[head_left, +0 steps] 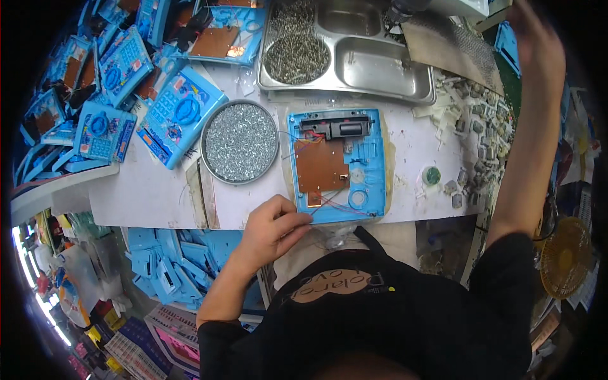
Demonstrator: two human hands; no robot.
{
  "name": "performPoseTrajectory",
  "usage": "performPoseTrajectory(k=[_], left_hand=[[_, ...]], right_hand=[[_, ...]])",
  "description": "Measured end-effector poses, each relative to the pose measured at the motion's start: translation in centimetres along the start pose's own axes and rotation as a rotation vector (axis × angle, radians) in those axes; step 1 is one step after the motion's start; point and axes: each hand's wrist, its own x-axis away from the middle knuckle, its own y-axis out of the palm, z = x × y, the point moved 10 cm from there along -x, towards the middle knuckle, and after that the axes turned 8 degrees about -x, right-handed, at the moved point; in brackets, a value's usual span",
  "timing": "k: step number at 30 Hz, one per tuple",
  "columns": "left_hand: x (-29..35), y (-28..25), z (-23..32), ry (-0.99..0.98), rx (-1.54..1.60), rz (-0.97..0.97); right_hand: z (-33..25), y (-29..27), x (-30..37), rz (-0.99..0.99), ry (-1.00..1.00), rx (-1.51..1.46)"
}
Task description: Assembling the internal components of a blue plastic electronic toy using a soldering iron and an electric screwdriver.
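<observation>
In the head view, the left hand [272, 229] reached the lower left corner of an opened blue plastic casing [373, 180], thumb and forefinger drawn together there; whether they pinched the rim or a thin dark wire [329, 199] could not be told. The casing lay flat on the pale worktable [158, 197], in front of the person, its inner side up, with a brown circuit board [320, 166] and a black module [348, 130] inside. The right hand [535, 31] was raised at the upper right, well apart from the casing and blurred; its grip could not be made out. Left of the casing stood a round metal dish [239, 183] filled with small screws [240, 140]. Beyond the casing sat a compartmented steel tray [380, 66], and at the upper left lay piled blue casings [183, 114].
</observation>
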Motion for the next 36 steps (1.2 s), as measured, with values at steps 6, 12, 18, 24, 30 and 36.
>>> performPoseTrajectory(k=[6, 12, 18, 24, 30, 36], left_hand=[[0.3, -0.7, 0.4, 0.003, -0.004, 0.036], [0.2, -0.5, 0.3, 0.02, -0.02, 0.047], [0.4, -0.6, 0.4, 0.037, -0.044, 0.053], [0.0, -0.9, 0.9, 0.068, -0.042, 0.054], [0.2, -0.5, 0.7, 0.015, -0.05, 0.018], [-2.6, -1.5, 3.1, 0.007, -0.122, -0.241]], right_hand=[[0.1, 13.1, 24.2, -0.548, 0.054, 0.32], [2.5, 15.2, 27.5, -0.699, -0.086, 0.438], [2.7, 15.9, 28.0, -0.771, -0.182, 0.441], [3.6, 14.6, 28.0, -0.715, -0.2, 0.36], [3.7, 10.7, 25.0, -0.69, -0.067, 0.358], [7.4, 1.8, 20.5, -0.733, -0.026, 1.135]])
